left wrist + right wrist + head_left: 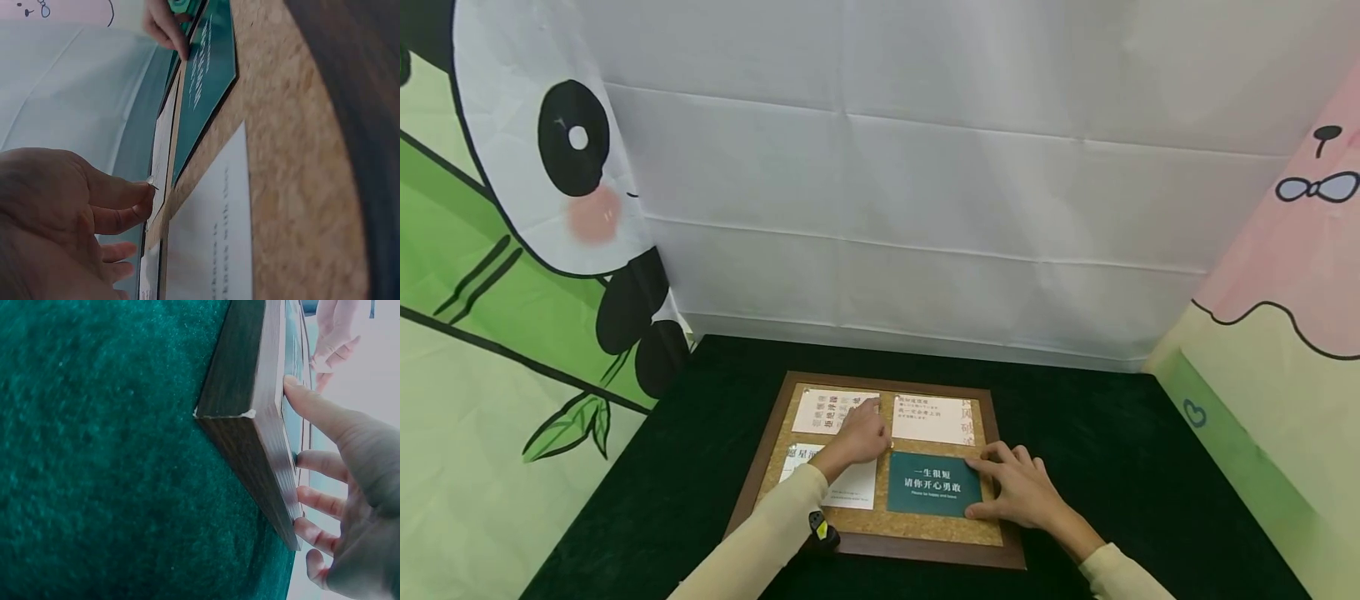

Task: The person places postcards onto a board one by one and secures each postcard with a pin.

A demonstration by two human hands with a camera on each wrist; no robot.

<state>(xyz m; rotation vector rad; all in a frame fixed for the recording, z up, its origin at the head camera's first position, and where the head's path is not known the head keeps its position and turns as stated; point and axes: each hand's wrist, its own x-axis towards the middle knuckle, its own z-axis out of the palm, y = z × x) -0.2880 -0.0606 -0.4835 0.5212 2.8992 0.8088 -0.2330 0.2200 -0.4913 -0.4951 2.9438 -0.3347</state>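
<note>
A wood-framed cork board point(925, 529) lies on the dark green cloth and carries several printed cards. Its lower right card is a green card point(933, 486) with white lettering. My left hand point(862, 435) is over the middle of the board, above the cards. Between its thumb and forefinger it pinches a small push pin point(151, 182), with the point aimed at the board side. At the green card's right edge rests my right hand point(1024, 490), thumb near the lower corner and forefinger near the upper one. Its other fingers point(317, 536) touch the board's frame.
Two white cards, the upper left card point(811, 410) and the upper right card point(933, 419), sit along the board's far side. A lower left white card point(853, 490) is partly behind my left arm. Printed cloth walls point(880, 183) enclose the table's back and sides.
</note>
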